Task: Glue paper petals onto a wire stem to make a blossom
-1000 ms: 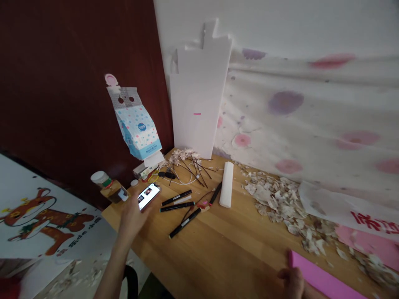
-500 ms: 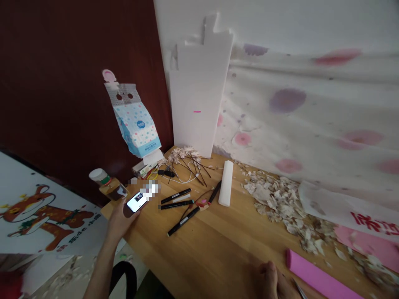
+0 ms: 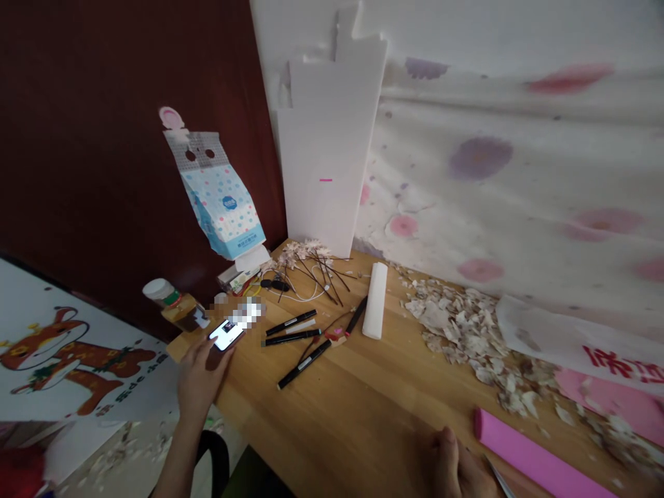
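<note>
My left hand [image 3: 201, 377] is at the left edge of the wooden table. Its fingers and thumb close on the near end of a smartphone [image 3: 228, 335] with a lit screen, partly blurred out. My right hand [image 3: 456, 465] is curled into a fist low on the table at the front, thumb uppermost. A thin, shiny metal blade [image 3: 498, 476] shows along its right side, running out of the picture. Whether the fist grips it is hidden. Just right of that hand lies a bright pink roll [image 3: 534, 453].
Several black markers [image 3: 292, 339] lie mid-table near a white roll [image 3: 375, 301]. Behind them are stemmed blossoms [image 3: 306, 252]. Dry pale flakes [image 3: 467, 332] cover the right side. A capped jar [image 3: 176, 304] stands left, below a hanging tissue pack [image 3: 223, 207]. White foam board [image 3: 326, 145] leans against the wall.
The view has shifted slightly. My left hand has turned a little at the phone, its fingers now more spread over the near end. My right hand stays nearly in place.
</note>
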Motion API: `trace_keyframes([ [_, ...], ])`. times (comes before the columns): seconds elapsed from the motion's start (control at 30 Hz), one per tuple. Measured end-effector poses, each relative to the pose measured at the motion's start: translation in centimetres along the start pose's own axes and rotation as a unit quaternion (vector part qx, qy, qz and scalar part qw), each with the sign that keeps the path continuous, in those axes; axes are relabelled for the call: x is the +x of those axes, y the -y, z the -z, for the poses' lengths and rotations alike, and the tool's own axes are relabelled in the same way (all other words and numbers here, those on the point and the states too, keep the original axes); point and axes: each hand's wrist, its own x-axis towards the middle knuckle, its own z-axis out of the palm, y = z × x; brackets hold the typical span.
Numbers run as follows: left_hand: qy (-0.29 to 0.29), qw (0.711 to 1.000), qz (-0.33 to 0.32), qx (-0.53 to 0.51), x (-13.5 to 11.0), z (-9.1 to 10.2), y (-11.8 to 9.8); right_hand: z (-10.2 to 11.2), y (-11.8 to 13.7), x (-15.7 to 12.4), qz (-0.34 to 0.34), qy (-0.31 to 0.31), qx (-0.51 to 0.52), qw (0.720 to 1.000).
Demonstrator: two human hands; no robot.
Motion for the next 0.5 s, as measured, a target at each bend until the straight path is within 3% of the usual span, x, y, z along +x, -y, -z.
trace_keyframes([
  [0.17,-0.046,0.999,-0.012,0.009,-1.35,0.04,-0.32,0.02,-0.09,0.19,0.010,0.008,0.002,1.000],
  [0.5,-0.043,0.998,-0.034,0.010,-0.98,-0.20,-0.47,-0.07,0.28,0.28,0.002,0.011,0.007,1.000],
])
